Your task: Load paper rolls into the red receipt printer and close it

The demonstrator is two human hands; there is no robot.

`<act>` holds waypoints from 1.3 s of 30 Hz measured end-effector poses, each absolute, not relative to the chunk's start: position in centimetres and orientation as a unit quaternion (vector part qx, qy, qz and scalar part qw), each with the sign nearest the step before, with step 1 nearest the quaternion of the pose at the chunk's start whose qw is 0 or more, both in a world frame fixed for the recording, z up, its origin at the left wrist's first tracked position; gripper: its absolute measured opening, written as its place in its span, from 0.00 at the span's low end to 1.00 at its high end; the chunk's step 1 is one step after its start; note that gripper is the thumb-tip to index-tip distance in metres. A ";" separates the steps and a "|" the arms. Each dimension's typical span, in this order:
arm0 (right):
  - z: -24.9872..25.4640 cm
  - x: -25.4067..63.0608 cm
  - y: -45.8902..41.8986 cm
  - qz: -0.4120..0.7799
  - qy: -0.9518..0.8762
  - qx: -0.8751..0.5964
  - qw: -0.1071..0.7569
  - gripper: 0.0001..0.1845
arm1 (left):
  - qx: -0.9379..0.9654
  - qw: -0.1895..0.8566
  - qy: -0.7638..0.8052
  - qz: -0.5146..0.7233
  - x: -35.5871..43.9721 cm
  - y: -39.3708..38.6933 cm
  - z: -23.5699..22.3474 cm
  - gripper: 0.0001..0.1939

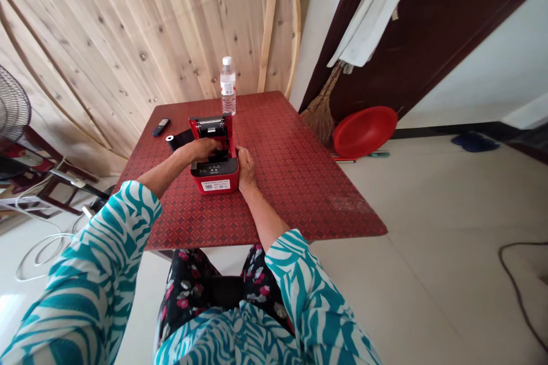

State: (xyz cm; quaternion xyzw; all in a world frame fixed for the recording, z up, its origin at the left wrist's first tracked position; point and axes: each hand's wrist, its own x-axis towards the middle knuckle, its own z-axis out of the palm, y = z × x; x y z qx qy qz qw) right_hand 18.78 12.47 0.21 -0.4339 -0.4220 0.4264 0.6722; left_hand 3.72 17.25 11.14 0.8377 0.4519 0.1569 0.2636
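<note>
A red and black receipt printer point(216, 183) stands on the table with its lid point(209, 124) raised at the back. My left hand point(202, 150) reaches over its left side into the open compartment; the fingertips are lost in the dark inside, so whether they hold anything is hidden. Against the printer's right side, my right hand point(245, 167) grips the casing with the thumb near the top edge. Just left of the printer lies a roll with a white end and a dark outer surface point(184, 139).
The table point(291, 182) has a red patterned cover. Behind the printer stands a water bottle point(228, 88); a small dark remote-like device point(161, 127) lies at the left edge. A fan point(13, 104) is at left; a broom point(321, 114) and red basin point(365, 131) are at right.
</note>
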 end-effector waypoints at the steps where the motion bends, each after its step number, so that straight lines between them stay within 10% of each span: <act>1: 0.2 18.8 12.5 0.425 -0.423 -0.434 0.672 0.22 | 0.824 0.274 0.462 0.182 3.7 17.1 11.2 0.16; 12: 0.7 18.9 12.3 0.426 -0.436 -0.430 0.665 0.22 | 0.806 0.164 0.508 0.255 3.1 15.2 12.0 0.14; 22: 0.2 18.9 12.4 0.424 -0.437 -0.429 0.666 0.22 | 0.589 0.416 0.446 0.530 -1.1 10.5 14.3 0.18; 26: -0.1 18.8 12.5 0.434 -0.424 -0.432 0.668 0.21 | 0.497 0.354 0.461 0.645 -7.1 10.4 11.5 0.20; 39: -0.2 18.9 12.3 0.432 -0.428 -0.446 0.657 0.21 | 0.505 0.292 0.617 0.529 -11.3 11.6 4.0 0.23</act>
